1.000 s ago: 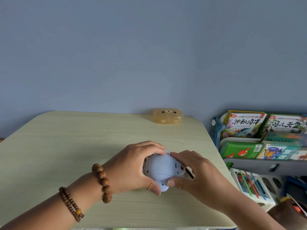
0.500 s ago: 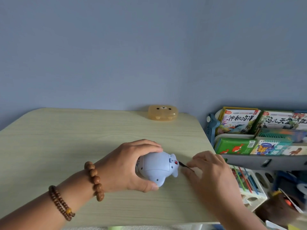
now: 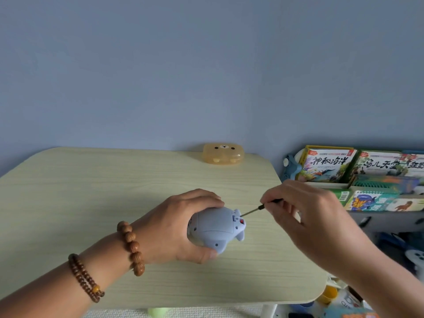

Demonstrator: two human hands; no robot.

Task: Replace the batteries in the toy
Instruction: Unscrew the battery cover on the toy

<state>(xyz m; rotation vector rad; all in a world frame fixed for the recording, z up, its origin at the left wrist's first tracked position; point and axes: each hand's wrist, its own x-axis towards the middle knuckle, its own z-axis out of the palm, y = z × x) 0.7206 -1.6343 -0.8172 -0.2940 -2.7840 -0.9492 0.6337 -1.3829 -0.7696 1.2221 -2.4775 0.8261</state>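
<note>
A pale blue plastic toy [image 3: 213, 228] lies on its side on the light wooden table [image 3: 91, 191], its underside with screw holes turned up toward me. My left hand [image 3: 179, 226] grips it from the left, fingers over the top and thumb under its near edge. My right hand [image 3: 305, 216] pinches a small black-handled screwdriver [image 3: 259, 207] and holds it slanted down to the left. Its metal tip sits at the toy's right end, beside a small red part.
A translucent orange bear-face case [image 3: 223, 154] stands at the table's far edge against the blue wall. To the right of the table a low shelf [image 3: 358, 180] holds picture books and boxes. Cluttered toys and containers lie on the floor at lower right.
My right hand left the toy, picked a screwdriver up off the table beside it, lifted it and brought its tip to the toy's right end. My left hand kept its grip.
</note>
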